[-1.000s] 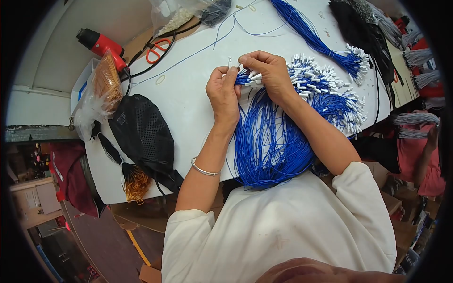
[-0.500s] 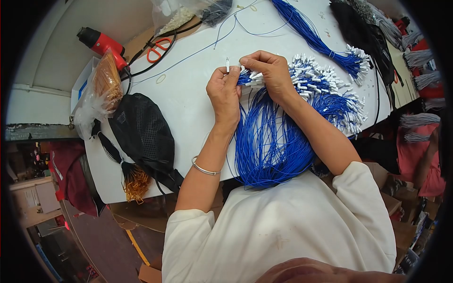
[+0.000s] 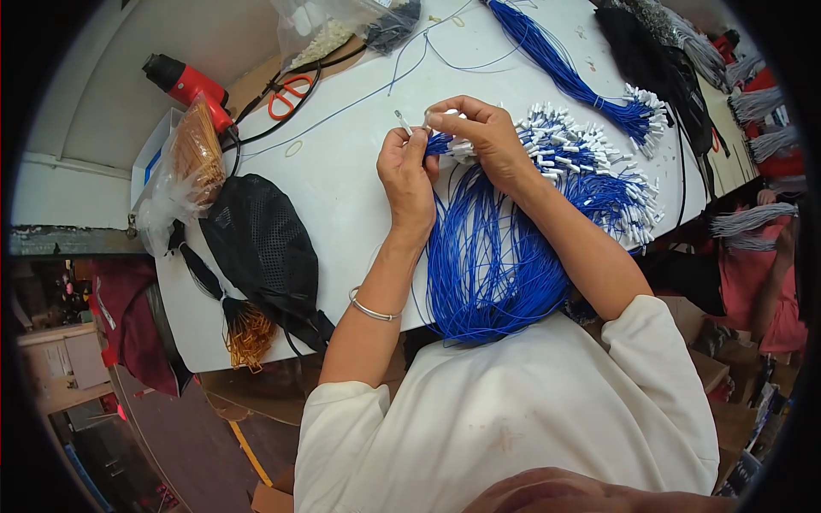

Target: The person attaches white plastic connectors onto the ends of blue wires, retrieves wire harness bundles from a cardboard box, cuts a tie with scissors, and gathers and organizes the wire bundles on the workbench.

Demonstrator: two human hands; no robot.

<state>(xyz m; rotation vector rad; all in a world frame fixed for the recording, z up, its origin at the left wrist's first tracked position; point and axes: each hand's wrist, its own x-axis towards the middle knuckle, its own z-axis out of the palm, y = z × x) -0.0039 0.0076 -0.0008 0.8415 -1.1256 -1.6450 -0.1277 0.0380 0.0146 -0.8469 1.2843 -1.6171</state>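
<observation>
My left hand point(image 3: 407, 175) pinches a small white connector point(image 3: 403, 120) with a metal tip, which sticks up beyond the thumb and points up and left. Just right of it, my right hand point(image 3: 481, 137) has thumb and index finger closed at a small whitish piece too small to make out. White-ended blue wires point(image 3: 462, 150) bunch between and under both hands. Their long blue lengths point(image 3: 492, 265) hang in a loop toward the table's front edge. A pile of white connectors point(image 3: 590, 158) on blue wires lies beside my right forearm.
A tied blue wire bundle point(image 3: 573, 77) lies at the back right. On the left are a black mesh bag point(image 3: 261, 235), orange-handled scissors point(image 3: 289, 96), a red heat gun point(image 3: 188, 84) and a plastic bag of brown wires point(image 3: 197, 154). Part of a person point(image 3: 761, 282) shows at right.
The white connector in my left hand has tilted from upright toward the left. My right fingertips have shifted slightly left.
</observation>
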